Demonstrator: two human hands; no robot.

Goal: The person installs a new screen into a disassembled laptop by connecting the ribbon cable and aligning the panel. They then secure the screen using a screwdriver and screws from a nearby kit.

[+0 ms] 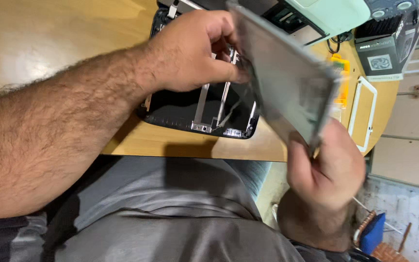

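While both hands [190, 53] [326, 165] pinch a flat grey metal panel [287, 82], a black plastic casing [204, 114] lies on smooth wood.

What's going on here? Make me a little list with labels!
left hand: left hand pinches the upper edge of the grey flat panel
right hand: right hand grips the panel's lower corner
panel: tilted, lifted above the black laptop shell
shell: lies open on the wooden table, metal brackets showing
nearby: black cardboard box, white frame
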